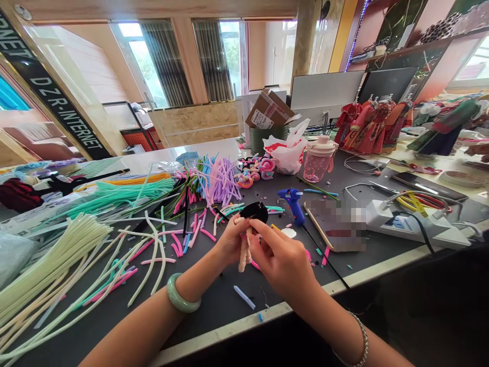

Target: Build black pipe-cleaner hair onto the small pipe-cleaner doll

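Observation:
Over the front of the dark table, my left hand [232,238] pinches a small pipe-cleaner figure. A rounded black part [255,210] sticks up above my fingers, and pale, fuzzy pinkish strips [243,256] hang below them. My right hand [284,257] is closed, with thumb and index finger pressed on the same piece from the right. My fingers hide its middle. Just behind my right hand stands a blue hot glue gun [291,204], its black cord running to the table's front edge. Cut pipe-cleaner pieces [196,229] lie around my left hand.
Bundles of cream [69,244], teal [132,192] and lilac pipe cleaners [221,181] cover the left and middle. Behind stand a pink bottle [319,160] and a plastic bag [288,153]. On the right are a phone [317,227], a white power strip [412,224] and small red dresses [372,125].

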Demonstrator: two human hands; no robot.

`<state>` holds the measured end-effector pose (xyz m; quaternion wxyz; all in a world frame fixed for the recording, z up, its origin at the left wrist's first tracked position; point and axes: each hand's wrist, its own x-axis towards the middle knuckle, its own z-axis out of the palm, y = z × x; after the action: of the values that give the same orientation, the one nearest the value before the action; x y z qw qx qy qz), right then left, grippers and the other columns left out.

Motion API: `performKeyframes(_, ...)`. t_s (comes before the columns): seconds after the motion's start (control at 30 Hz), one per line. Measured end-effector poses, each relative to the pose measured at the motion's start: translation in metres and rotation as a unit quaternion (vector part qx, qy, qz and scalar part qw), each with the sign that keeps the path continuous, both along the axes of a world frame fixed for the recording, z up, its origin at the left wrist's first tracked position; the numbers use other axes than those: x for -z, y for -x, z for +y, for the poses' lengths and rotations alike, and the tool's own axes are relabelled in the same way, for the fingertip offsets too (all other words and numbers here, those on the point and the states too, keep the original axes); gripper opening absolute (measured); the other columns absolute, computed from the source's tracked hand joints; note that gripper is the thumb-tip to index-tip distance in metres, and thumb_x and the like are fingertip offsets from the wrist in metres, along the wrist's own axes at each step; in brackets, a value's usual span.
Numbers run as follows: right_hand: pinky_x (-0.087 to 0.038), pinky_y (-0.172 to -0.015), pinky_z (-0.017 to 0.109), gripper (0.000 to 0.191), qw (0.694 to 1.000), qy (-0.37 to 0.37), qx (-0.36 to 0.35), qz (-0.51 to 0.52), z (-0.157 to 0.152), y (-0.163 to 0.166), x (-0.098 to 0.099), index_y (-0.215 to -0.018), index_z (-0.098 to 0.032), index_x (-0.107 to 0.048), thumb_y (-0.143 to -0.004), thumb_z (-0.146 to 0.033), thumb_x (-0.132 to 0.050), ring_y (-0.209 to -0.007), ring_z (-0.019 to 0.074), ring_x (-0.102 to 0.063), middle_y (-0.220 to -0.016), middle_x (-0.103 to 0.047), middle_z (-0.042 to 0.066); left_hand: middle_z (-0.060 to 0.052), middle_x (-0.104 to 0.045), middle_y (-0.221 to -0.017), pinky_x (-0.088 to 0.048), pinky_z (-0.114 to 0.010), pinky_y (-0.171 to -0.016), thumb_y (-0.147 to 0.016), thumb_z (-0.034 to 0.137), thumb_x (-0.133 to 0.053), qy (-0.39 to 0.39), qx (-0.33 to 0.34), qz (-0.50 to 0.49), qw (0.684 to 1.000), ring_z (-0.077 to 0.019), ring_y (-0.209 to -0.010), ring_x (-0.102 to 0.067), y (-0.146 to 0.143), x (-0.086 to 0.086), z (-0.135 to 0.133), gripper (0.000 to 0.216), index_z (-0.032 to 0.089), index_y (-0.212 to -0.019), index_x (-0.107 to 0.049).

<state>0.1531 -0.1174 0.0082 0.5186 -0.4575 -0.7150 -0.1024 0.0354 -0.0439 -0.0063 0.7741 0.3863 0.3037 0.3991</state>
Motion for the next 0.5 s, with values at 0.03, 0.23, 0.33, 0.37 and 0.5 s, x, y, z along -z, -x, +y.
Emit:
performKeyframes(0.03, -0.039, -0.045, 0.021, 0.035, 1.000, 0.002, -0.003, 0.006, -0.001, 0.000, 0.000, -0.105, -0.010, -0.070, -0.097, -0.029, -0.042, -0.042, 0.0078, -0.049, -0.058, -0.058, -0.001, 0.004, -0.053, -0.042, -0.043, -0.022, -0.031, -0.044, 0.051, -0.087, -0.010, -0.004, 0.003, 1.000, -0.0109, -0.030, -0.049, 0.000, 0.000, 0.000, 0.053, 0.016, -0.062, -0.051)
performKeyframes(0.23, -0.041, -0.048, 0.021, 0.027, 1.000, -0.022, 0.009, 0.018, -0.001, -0.006, 0.001, -0.098, -0.010, -0.071, -0.095, -0.026, -0.049, -0.044, 0.0083, -0.051, -0.054, -0.058, -0.003, 0.008, -0.051, -0.044, -0.039, -0.016, -0.032, -0.046, 0.043, -0.089, -0.098, -0.090, 0.003, 0.991, -0.0078, -0.031, -0.049, -0.008, -0.007, -0.004, 0.052, 0.016, -0.076, -0.057)
performKeyframes(0.33, -0.041, -0.048, 0.020, 0.025, 0.998, -0.056, 0.033, 0.006, 0.003, -0.009, 0.004, -0.096, -0.011, -0.071, -0.095, -0.026, -0.051, -0.044, 0.0078, -0.052, -0.055, -0.060, -0.002, 0.007, -0.053, -0.048, -0.041, -0.015, -0.036, -0.043, 0.037, -0.090, -0.131, -0.140, 0.002, 0.981, -0.0053, -0.036, -0.050, -0.013, -0.012, -0.008, 0.050, 0.014, -0.069, -0.055)
performKeyframes(0.37, -0.040, -0.048, 0.020, 0.024, 0.996, -0.074, 0.045, 0.002, 0.004, -0.010, 0.004, -0.095, -0.011, -0.071, -0.095, -0.026, -0.052, -0.045, 0.0076, -0.053, -0.056, -0.060, -0.002, 0.007, -0.052, -0.048, -0.042, -0.016, -0.036, -0.043, 0.036, -0.090, -0.139, -0.149, 0.007, 0.979, -0.0058, -0.036, -0.050, -0.014, -0.013, -0.009, 0.049, 0.014, -0.067, -0.053)
performKeyframes(0.5, -0.036, -0.045, 0.021, 0.020, 0.986, -0.135, 0.093, -0.021, 0.011, -0.011, 0.004, -0.092, -0.010, -0.069, -0.092, -0.027, -0.058, -0.044, 0.0068, -0.052, -0.057, -0.059, -0.002, 0.009, -0.050, -0.047, -0.041, -0.018, -0.032, -0.047, 0.029, -0.086, -0.161, -0.196, 0.044, 0.966, -0.0068, -0.032, -0.049, -0.018, -0.013, -0.014, 0.044, 0.017, -0.063, -0.047)
